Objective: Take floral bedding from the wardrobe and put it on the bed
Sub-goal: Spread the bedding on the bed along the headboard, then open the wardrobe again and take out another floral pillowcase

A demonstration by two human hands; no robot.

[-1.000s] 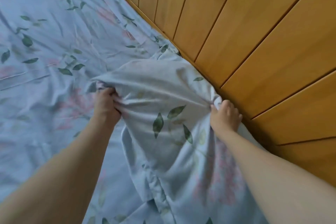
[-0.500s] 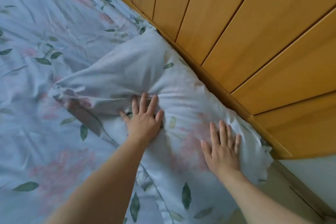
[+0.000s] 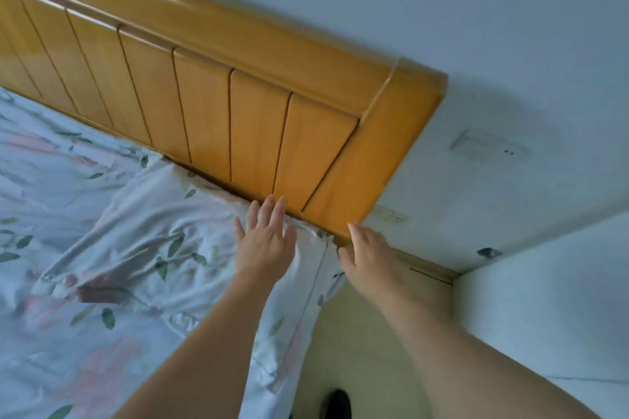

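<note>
The floral bedding (image 3: 102, 248), pale blue with green leaves and pink flowers, lies spread over the bed, rumpled near the corner. Its edge hangs down the bed's side (image 3: 292, 333). My left hand (image 3: 265, 241) lies flat on the bedding with fingers spread, fingertips close to the wooden headboard (image 3: 211, 105). My right hand (image 3: 367, 252) is at the bed's corner, below the headboard's end post, fingers apart, touching the bedding's corner edge; I cannot tell whether it pinches the cloth.
A pale wall (image 3: 493, 44) with a socket plate (image 3: 490, 148) runs behind the headboard. A white surface (image 3: 551, 309) stands at the right. Yellowish floor (image 3: 367, 350) shows between it and the bed, with a dark shoe tip (image 3: 335, 403) at the bottom.
Both hands let go of the bunched bedding a second ago and pressed it flat. They have since slid toward the bed's corner by the headboard, and the view swung up and to the right.
</note>
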